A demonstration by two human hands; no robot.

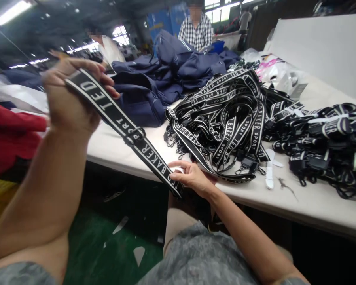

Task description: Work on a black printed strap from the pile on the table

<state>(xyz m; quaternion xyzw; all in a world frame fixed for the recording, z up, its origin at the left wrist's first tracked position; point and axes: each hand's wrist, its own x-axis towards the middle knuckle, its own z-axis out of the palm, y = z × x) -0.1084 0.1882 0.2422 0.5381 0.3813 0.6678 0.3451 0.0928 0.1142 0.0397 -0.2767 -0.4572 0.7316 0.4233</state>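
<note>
A black strap with white lettering [115, 114] stretches slantwise between my two hands, in front of the table edge. My left hand [72, 91], raised at the left, is closed around its upper end. Lower down, my right hand [191, 178] pinches the other end, and something small and white shows at its fingers. A black slider buckle [134, 135] sits partway along the strap. To the right of my right hand lies a tangled heap of similar straps [225, 114] with clips at their ends.
Rolled, bundled straps [323, 138] lie on the table [249, 198] at the right, near a white strip [269, 170]. Navy bags [163, 75] are piled behind. A person in a checked shirt [195, 29] stands beyond them. Red fabric [14, 134] is at the left.
</note>
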